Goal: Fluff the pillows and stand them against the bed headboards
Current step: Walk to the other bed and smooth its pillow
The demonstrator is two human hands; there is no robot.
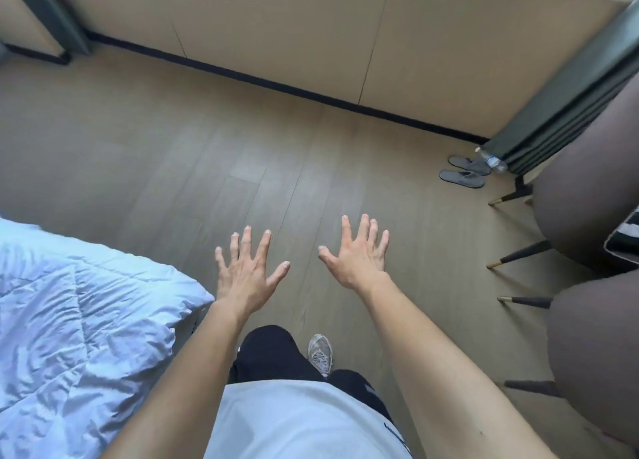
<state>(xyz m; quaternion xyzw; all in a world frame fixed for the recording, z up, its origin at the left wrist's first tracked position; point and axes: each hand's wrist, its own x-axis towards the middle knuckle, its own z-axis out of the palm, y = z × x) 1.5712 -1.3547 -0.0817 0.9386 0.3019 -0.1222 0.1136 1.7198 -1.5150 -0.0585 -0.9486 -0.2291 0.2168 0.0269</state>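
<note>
- Where the pillows are cannot be told from this view. Only one corner of the bed [193,320] shows, at 8 o'clock in the picture, covered by a crumpled white quilted duvet [79,313].
- The left hand [247,272] is held out palm down with its fingers straight and spread, grasping nothing. It hovers over the floor just off the duvet's corner, on that corner's 2 o'clock side.
- The right hand [359,254] lies at 3 o'clock from the left one, apart from it. It is likewise released — fingers fanned, palm down, nothing in it.
- Below both hands runs a grey-brown wood plank floor [173,154].
- At 6 o'clock are the person's own white shirt [297,424], black trousers [273,355] and one grey-white laced sneaker [321,355] planted on the planks.
- At 3 o'clock stands a brown upholstered chair [587,199] on dark, gold-tipped legs. A second brown chair [598,355] of the same kind stands at 4 o'clock.
- At 2 o'clock a pair of grey slippers [463,175] lies on the floor. A clear plastic bottle [491,159] lies just beside them, at the foot of a dark green pleated curtain [560,113].
- At 12 o'clock a beige panelled wall [276,26] meets the floor along a black skirting strip [242,78].
</note>
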